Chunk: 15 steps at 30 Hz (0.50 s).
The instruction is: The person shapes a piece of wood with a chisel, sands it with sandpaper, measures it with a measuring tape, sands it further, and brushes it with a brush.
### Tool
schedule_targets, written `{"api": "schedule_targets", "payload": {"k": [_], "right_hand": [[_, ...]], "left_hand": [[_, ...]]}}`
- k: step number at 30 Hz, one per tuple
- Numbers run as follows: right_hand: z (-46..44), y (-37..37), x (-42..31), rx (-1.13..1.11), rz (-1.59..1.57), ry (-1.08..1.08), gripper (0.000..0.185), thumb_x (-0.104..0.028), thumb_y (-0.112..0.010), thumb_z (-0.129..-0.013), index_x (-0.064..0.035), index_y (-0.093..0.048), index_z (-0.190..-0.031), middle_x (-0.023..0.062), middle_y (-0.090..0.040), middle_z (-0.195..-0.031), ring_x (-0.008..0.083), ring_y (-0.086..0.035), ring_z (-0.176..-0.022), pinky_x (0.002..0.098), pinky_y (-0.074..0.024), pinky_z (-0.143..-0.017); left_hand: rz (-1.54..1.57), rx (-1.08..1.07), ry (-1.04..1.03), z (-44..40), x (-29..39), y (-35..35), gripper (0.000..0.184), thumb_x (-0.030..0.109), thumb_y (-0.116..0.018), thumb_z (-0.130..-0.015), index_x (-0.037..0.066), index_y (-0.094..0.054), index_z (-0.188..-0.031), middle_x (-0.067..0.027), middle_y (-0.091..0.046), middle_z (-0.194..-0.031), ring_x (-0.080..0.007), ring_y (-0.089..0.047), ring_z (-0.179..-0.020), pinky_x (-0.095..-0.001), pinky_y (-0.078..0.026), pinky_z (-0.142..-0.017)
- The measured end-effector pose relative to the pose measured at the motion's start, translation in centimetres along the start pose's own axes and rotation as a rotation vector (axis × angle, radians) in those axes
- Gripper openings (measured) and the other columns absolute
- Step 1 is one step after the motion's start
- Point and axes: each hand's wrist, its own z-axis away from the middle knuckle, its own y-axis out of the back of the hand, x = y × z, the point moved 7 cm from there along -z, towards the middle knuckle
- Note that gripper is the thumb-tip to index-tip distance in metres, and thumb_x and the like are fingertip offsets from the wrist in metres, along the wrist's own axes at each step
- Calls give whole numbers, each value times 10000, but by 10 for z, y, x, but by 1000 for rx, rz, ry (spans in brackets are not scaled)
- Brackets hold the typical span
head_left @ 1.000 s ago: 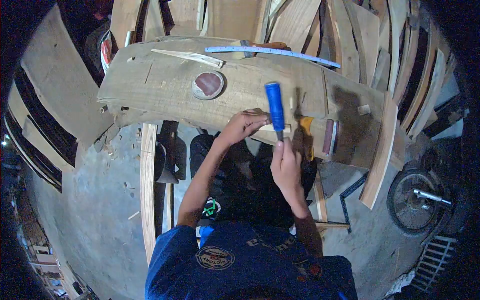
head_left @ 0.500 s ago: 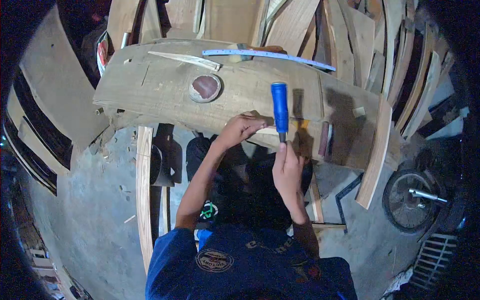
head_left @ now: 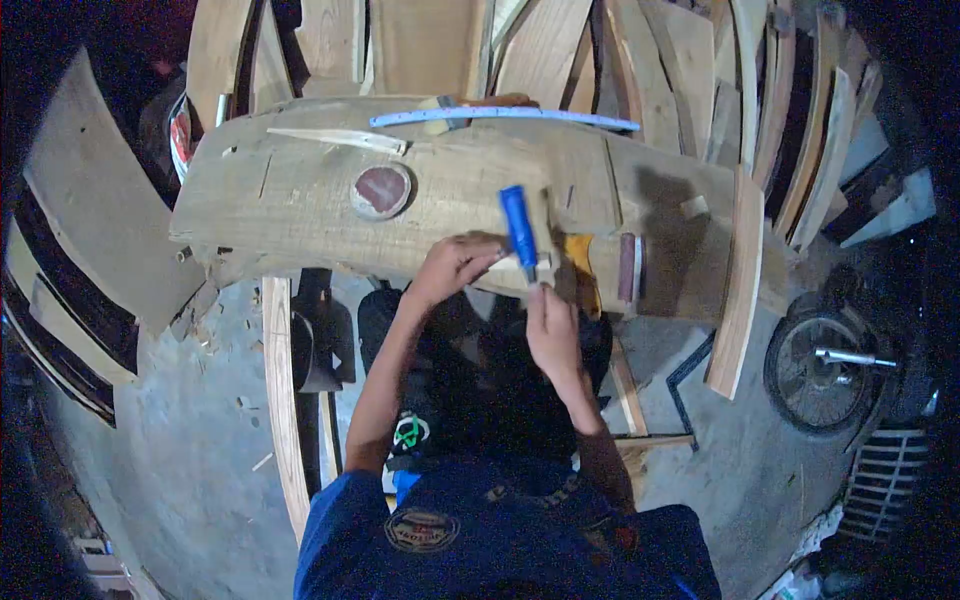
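Note:
My left hand (head_left: 452,270) is closed on a small pale wood strip (head_left: 512,263) at the near edge of the wooden workbench (head_left: 300,220). My right hand (head_left: 555,335) grips what looks like a chisel (head_left: 518,225) by its metal end. Its blue handle points up and away from me, leaning left, with the shank close to the strip's right end. The blade is hidden inside my fingers. Just right of the chisel lies a yellow-orange object (head_left: 582,265), partly in shadow. Beyond it is a reddish-brown sandpaper-like roll (head_left: 627,268).
On the bench are a round sanding disc (head_left: 382,191), a pointed wood sliver (head_left: 340,138) and a long blue-white strip (head_left: 505,117). A curved board (head_left: 740,290) leans at the right end. Many planks (head_left: 420,45) stand behind. A wheel (head_left: 820,390) is at lower right.
The view has shifted a little. The chisel's blue handle has gone from nearly upright to tilted left, and my right hand has moved slightly. My left hand keeps hold of the wood strip.

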Motion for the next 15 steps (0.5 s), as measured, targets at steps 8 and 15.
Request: {"api": "schedule_targets", "payload": {"k": [8, 15], "right_hand": [[17, -31, 68, -162, 58, -231, 291, -223, -349, -854, 17, -488, -766, 230, -492, -622, 403, -488, -645, 446, -365, -516], [14, -32, 66, -133, 10, -154, 282, -211, -337, -858, 18, -480, -777, 230, -500, -662, 403, -485, -647, 438, -368, -515]], "left_hand": [[150, -22, 43, 2, 0, -2, 120, 65, -571, -697, 6, -600, -799, -106, -597, -761, -181, -563, -650, -261, -441, -604], [632, 156, 429, 15, -30, 20, 67, -16, -533, -727, -31, -598, -717, -75, -602, -765, -128, -548, -709, -240, -431, -683]]}}
